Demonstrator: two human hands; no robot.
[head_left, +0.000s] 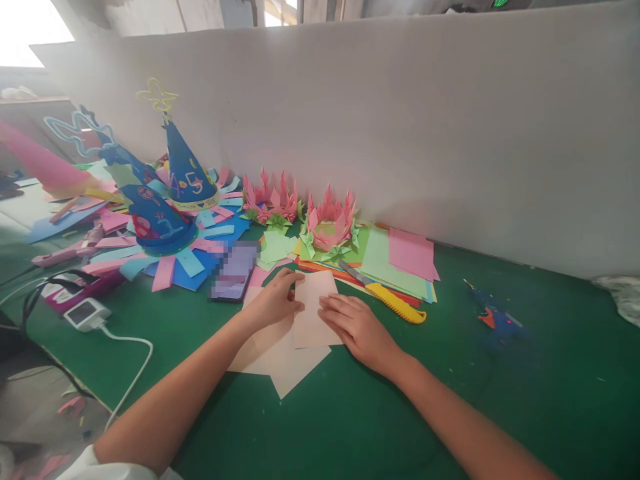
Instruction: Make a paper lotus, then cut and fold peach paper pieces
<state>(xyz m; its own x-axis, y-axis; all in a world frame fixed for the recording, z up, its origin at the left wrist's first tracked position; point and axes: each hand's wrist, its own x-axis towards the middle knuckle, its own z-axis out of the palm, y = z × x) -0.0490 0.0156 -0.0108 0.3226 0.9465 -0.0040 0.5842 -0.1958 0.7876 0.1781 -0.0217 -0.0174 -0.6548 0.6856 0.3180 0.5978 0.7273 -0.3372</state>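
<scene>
Both my hands rest on a folded pale pink sheet of paper (313, 308) lying on the green table (450, 387). My left hand (274, 300) pinches the sheet's left edge with thumb and fingers closed on it. My right hand (356, 325) lies flat on the sheet's right edge, fingers stretched out and pressing down. More pale pink sheets (280, 363) lie stacked under the folded one, below my hands.
Yellow-handled scissors (390, 299) lie just right of my hands. Behind are two pink paper lotus flowers (330, 223), a stack of coloured paper (400, 260), a phone (234, 272), blue paper cone hats (183, 177), a white charger with cable (87, 315), a blue glue gun (493, 313) and a white partition wall (450, 133).
</scene>
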